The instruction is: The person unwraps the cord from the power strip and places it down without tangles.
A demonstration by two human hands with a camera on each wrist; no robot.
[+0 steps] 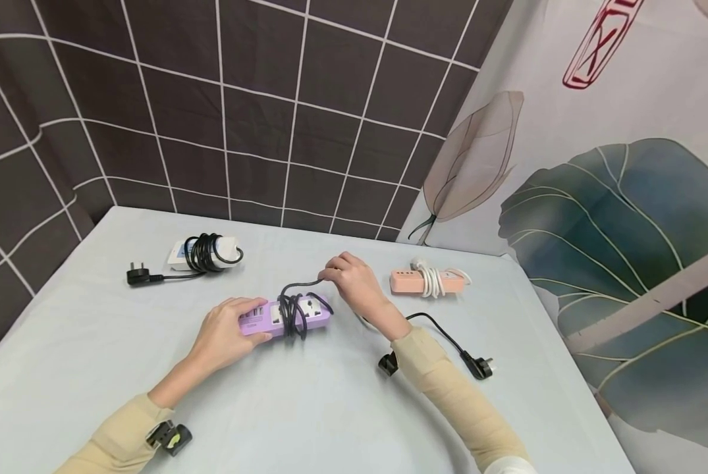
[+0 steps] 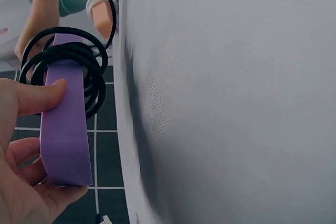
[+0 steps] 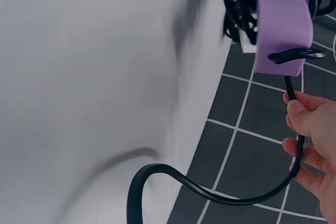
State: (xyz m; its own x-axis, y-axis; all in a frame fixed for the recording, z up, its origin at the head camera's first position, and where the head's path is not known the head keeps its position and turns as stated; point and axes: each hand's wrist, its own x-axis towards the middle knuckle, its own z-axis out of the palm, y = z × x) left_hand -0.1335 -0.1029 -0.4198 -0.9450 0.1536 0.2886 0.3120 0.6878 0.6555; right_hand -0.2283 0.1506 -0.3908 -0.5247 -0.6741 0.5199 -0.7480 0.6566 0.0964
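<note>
While the left hand [image 1: 223,334] grips the purple power strip [image 2: 67,124] and the right hand [image 1: 356,288] pinches its black cord [image 3: 239,201], a hard tug could tangle the loose loops [image 2: 71,52].

You have three power strips: one purple power strip [image 1: 260,318], one white power strip [image 1: 228,249] beyond it to the left, one orange power strip [image 1: 408,282] beyond it to the right. You count three cords: one black cord [image 1: 291,317] around the purple strip, a second dark cord [image 1: 202,253] to its left, one white cord [image 1: 432,282] to its right. Three plugs: one black plug [image 1: 143,274] to its left, a second dark plug [image 1: 477,366] and one white plug [image 1: 419,263] to its right.
</note>
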